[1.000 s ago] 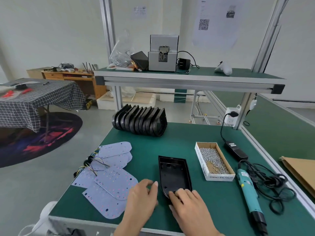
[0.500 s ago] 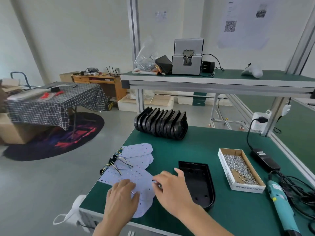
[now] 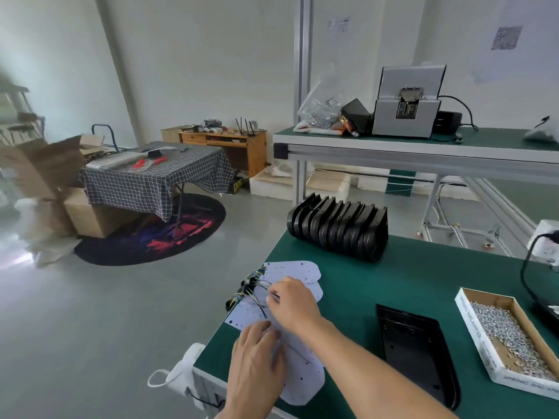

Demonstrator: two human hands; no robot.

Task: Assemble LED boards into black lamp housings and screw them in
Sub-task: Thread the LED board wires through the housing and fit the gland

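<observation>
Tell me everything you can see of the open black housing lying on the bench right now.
The black housing lies flat on the green bench, open side up, right of the LED boards and left of the screw box. It looks like matte black plastic: a shallow tray with a raised rim, one end squared and far, the near end rounded, small holes in its floor. It is empty; neither hand touches it.
</observation>
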